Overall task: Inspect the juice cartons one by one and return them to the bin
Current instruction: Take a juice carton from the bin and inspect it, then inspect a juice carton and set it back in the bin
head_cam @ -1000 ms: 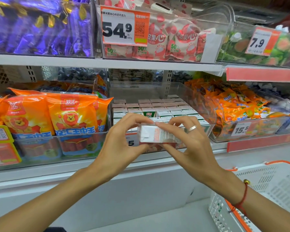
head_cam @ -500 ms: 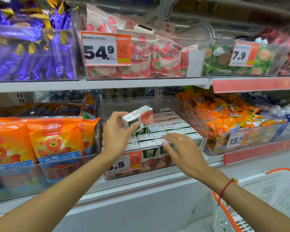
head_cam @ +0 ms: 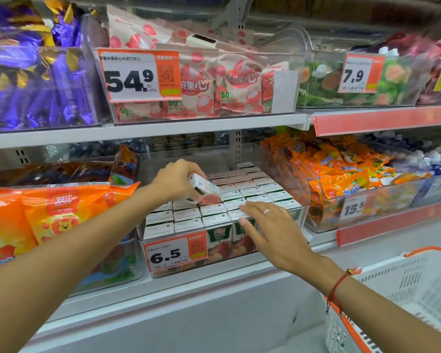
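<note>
A juice carton (head_cam: 204, 190), tilted with its long axis slanting down to the right, hangs just above the packed rows in the clear bin (head_cam: 294, 189), gripped from above by the left hand (head_cam: 175, 180). The right hand (head_cam: 273, 229), fingers straight & holding nothing, lies on front-row cartons (nearer the next pick). Price tag (head_cam: 175, 251) on bin front; orange snack bags (head_cam: 51, 215) to the left, white basket (head_cam: 405, 296) lower right.

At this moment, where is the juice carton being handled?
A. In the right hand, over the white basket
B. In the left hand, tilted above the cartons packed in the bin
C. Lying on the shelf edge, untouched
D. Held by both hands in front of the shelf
B: the left hand grips the tilted juice carton over the bin, while the right hand lies flat on the front cartons.
</note>
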Available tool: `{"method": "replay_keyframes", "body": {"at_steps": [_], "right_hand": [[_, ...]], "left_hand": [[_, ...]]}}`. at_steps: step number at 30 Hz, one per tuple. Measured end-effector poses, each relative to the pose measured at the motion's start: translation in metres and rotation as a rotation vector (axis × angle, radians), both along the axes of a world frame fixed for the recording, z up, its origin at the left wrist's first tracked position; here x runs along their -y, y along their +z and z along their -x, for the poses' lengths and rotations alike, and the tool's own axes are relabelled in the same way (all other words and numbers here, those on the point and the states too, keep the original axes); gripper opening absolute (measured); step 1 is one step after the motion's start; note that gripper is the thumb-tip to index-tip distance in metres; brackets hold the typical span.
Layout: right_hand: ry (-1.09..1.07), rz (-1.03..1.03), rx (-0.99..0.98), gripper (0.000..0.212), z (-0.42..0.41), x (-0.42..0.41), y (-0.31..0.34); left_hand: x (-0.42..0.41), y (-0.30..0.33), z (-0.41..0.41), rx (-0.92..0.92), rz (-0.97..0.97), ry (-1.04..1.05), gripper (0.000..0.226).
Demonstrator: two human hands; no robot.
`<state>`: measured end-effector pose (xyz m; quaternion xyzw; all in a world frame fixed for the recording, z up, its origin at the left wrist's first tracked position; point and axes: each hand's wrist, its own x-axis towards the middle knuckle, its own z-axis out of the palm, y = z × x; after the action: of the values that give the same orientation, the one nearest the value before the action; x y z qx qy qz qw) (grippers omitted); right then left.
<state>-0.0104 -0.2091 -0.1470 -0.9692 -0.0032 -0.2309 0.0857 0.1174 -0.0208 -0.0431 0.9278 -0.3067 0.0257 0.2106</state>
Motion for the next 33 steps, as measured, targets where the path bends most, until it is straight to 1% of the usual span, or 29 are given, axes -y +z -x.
{"method": "replay_keyframes", "body": {"at_steps": [2, 4, 7, 10, 19, 22, 25, 26, 27, 29, 32, 33], "right_hand": [[0.007, -0.001, 0.000, 0.051, 0.001, 0.000, 0.000], [0.014, 0.003, -0.001, 0.052, 0.002, 0.001, 0.001], [0.011, 0.010, 0.007, 0.052, 0.002, 0.004, 0.001], [0.008, 0.028, 0.008, 0.051, 0.001, 0.004, -0.001], [0.008, 0.058, 0.003, 0.050, 0.002, 0.003, -0.005], [0.009, 0.067, 0.005, 0.049, 0.002, 0.003, -0.004], [0.005, 0.054, 0.006, 0.048, 0.005, 0.002, -0.006], [0.006, 0.048, 0.004, 0.048, 0.006, 0.001, -0.006], [0.008, 0.045, 0.003, 0.048, 0.006, 0.000, -0.005], [0.012, 0.048, 0.002, 0.048, 0.005, -0.001, -0.004], [0.016, 0.064, 0.000, 0.048, 0.003, 0.001, 0.000], [0.016, 0.069, 0.001, 0.048, 0.004, 0.001, 0.001]], "left_hand": [[0.009, 0.010, -0.005, 0.012, -0.139, -0.032, 0.043], [0.016, 0.016, -0.011, 0.016, -0.202, -0.054, 0.045], [0.021, 0.020, -0.021, 0.001, -0.205, -0.025, 0.056], [0.020, 0.021, -0.024, -0.016, -0.223, -0.002, 0.050], [0.025, 0.027, -0.021, 0.035, -0.336, -0.110, 0.042], [0.025, 0.023, -0.024, 0.020, -0.276, -0.117, 0.044], [0.020, 0.004, -0.024, -0.035, -0.084, -0.110, 0.059], [0.018, -0.005, -0.023, -0.060, -0.017, -0.108, 0.059], [0.016, -0.015, -0.022, -0.080, 0.026, -0.112, 0.056], [0.013, -0.035, -0.021, -0.083, 0.047, -0.127, 0.046], [0.006, -0.053, -0.024, -0.065, 0.117, -0.161, 0.022], [0.003, -0.055, -0.025, -0.059, 0.138, -0.173, 0.019]]}}
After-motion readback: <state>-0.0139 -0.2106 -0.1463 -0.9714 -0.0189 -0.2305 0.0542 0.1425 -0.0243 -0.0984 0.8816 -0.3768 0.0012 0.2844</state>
